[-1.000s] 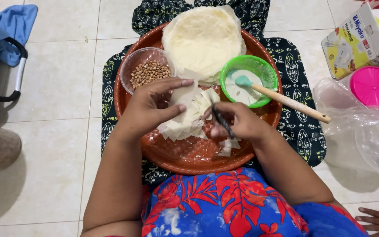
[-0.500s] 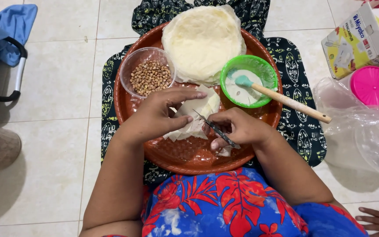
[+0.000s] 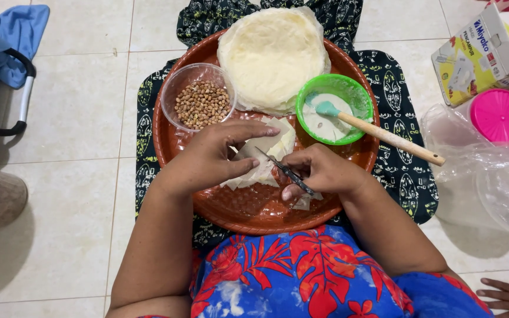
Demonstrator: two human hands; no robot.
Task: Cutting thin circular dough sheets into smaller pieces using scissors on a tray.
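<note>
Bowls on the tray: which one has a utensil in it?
The green bowl, holding white paste, has a wooden-handled spatula in it. The clear bowl holds only peanuts.

Person's body only: both forearms bare, no sleeves visible to approx the elbows. Left hand (image 3: pixel 207 160) and right hand (image 3: pixel 324 172) bare, no gloves; no rings or watch seen, though fingers partly hidden. Garment (image 3: pixel 307 277) at bottom edge: bright blue fabric w/ large red leaf/floral print, some white patches. Prob a dress or wrap.
</note>
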